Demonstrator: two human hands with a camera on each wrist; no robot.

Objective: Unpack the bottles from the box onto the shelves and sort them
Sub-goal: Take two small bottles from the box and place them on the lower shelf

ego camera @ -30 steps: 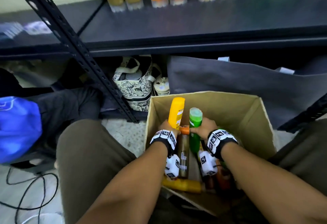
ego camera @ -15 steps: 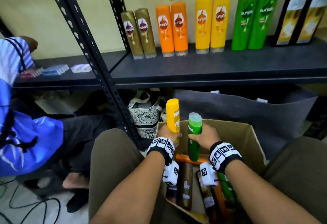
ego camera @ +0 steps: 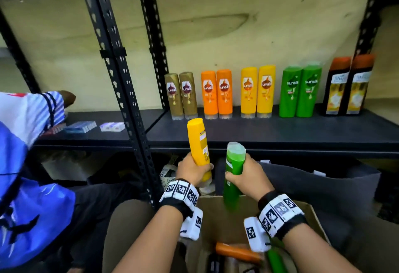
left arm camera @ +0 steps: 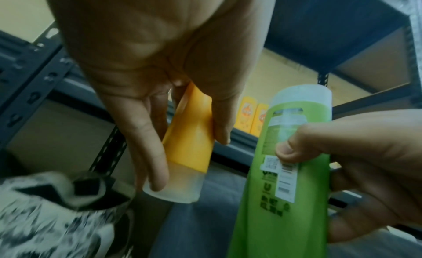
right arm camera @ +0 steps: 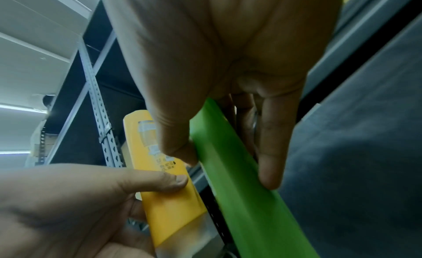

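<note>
My left hand (ego camera: 193,170) grips a yellow bottle (ego camera: 198,143) with its clear cap down (left arm camera: 187,135). A green bottle (ego camera: 233,169) stands cap up in my right hand (ego camera: 248,175), whose thumb and fingers curl round it (right arm camera: 239,171). Both bottles are held above the cardboard box (ego camera: 216,212), just in front of the dark shelf (ego camera: 280,134). Along the back of the shelf stand pairs of bottles: gold (ego camera: 181,95), orange (ego camera: 216,94), yellow (ego camera: 258,92), green (ego camera: 300,92) and dark ones with orange caps (ego camera: 349,85). Orange and green bottles (ego camera: 237,251) lie in the box.
A black perforated upright (ego camera: 121,82) rises left of my hands. Another person in blue and white (ego camera: 23,143) reaches onto the left shelf, where small packets (ego camera: 112,126) lie. A patterned bag (left arm camera: 57,207) and grey fabric bin (ego camera: 323,186) sit under the shelf.
Both hands have lifted the yellow and green bottles out of the box and up toward the shelf edge. My view has tilted upward, so the full row of bottles shows.
</note>
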